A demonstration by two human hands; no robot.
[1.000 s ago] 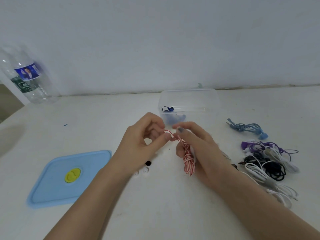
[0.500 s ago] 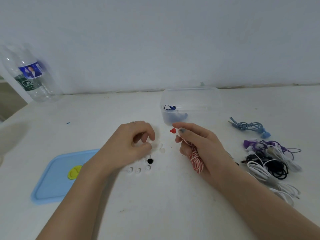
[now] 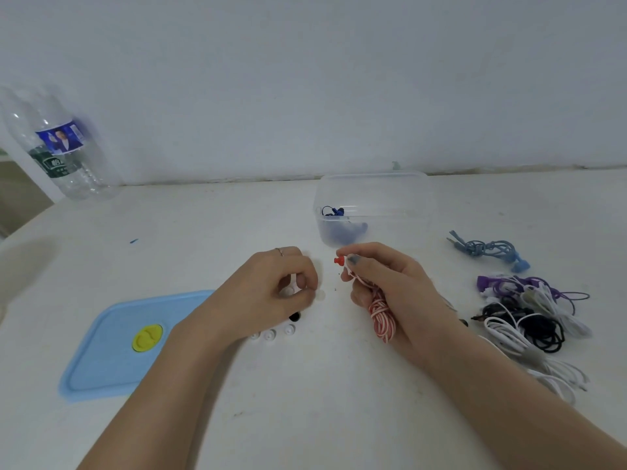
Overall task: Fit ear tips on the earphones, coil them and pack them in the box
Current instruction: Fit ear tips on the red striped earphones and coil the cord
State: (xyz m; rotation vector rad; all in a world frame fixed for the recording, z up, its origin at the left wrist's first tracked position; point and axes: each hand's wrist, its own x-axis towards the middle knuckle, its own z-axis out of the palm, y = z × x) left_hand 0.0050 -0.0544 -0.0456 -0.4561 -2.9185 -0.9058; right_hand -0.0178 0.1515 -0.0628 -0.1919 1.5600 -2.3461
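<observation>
The right hand grasps the coiled red-and-white earphones; the red earbud protrudes past the fingertips, with the coil hanging below the palm. The left hand pinches a white ear tip above loose ear tips on the table. The clear box stands just beyond.

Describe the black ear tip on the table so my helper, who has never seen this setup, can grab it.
Start at the blue lid lying flat on the white table. Just right of it, by the left hand, sits a small cluster of ear tips. The black ear tip lies half hidden at that hand's edge, the only dark one among white tips.
</observation>
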